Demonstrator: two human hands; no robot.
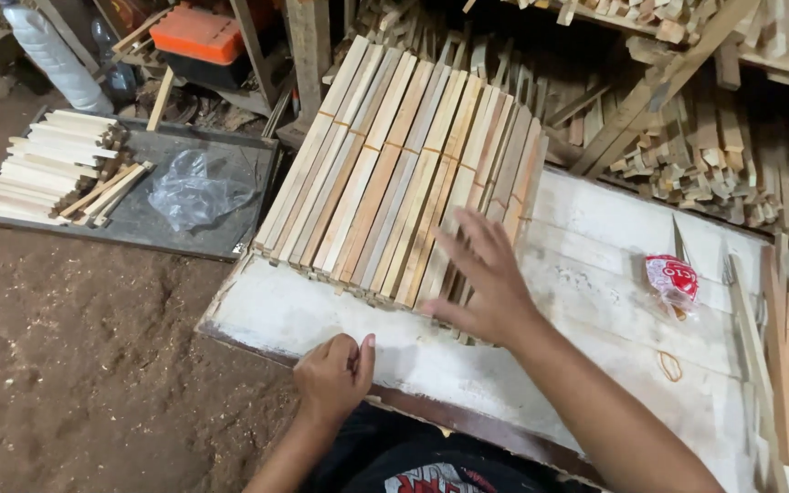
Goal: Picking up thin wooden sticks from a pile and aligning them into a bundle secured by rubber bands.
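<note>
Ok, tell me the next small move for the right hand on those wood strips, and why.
Probably press the right hand flat and nudge the loose strips at the near right edge in against the bundled wood strips. That hand lies spread over them, and they sit a bit uneven there on the white board. The left hand is curled shut beside it.

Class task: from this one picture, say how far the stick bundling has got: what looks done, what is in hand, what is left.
Done: many sticks lie side by side on the white board, some banded into bundles. In hand: the right hand lies flat on the row's near right end; the left hand is closed, contents unclear. Left: loose sticks on the tray and a rubber band look unused.
</note>
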